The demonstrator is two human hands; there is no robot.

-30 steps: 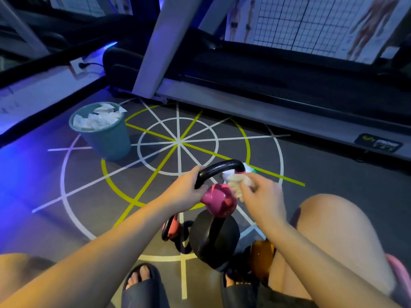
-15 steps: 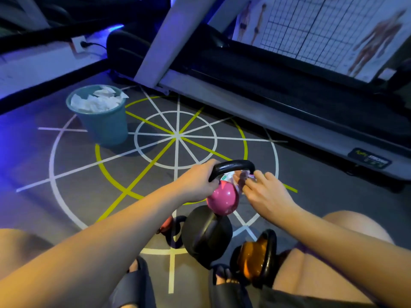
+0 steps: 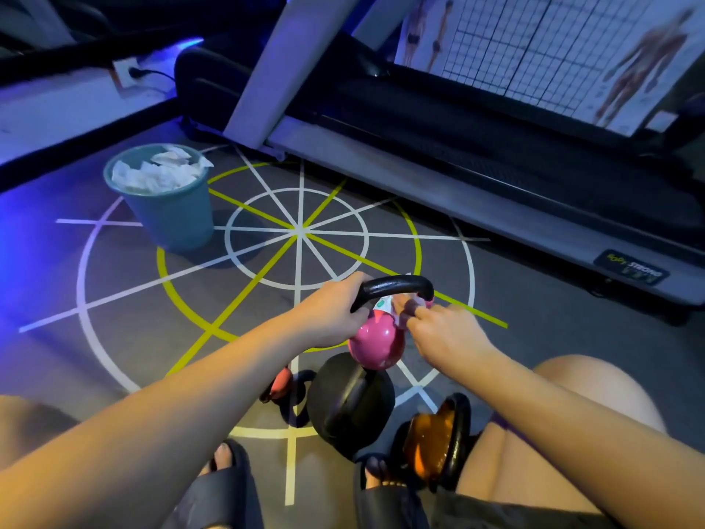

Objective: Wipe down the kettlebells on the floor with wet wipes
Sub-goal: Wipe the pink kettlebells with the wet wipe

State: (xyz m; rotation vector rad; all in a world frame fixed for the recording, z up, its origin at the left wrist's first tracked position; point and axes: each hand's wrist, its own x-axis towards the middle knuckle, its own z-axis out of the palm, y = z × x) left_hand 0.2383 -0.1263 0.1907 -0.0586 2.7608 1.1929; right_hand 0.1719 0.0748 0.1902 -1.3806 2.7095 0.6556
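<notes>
My left hand (image 3: pixel 333 313) grips the black handle of a pink kettlebell (image 3: pixel 375 339) and holds it above the floor. My right hand (image 3: pixel 442 332) pinches a white wet wipe (image 3: pixel 400 309) against the top of the pink ball, under the handle. Below them on the floor stands a large black kettlebell (image 3: pixel 349 408). An orange kettlebell (image 3: pixel 431 440) with a black handle lies to its right, beside my knee. A small red kettlebell (image 3: pixel 280 385) shows to the left, partly hidden by my left forearm.
A teal bin (image 3: pixel 168 208) full of used white wipes stands at the left on the marked grey floor (image 3: pixel 267 269). A treadmill (image 3: pixel 477 154) runs across the back. My sandalled feet and bare knees fill the bottom of the view.
The right hand with the wipe has slid from the ball's right side up to its top, under the handle. The camera has tilted, so the scene sits a little lower and to the right.
</notes>
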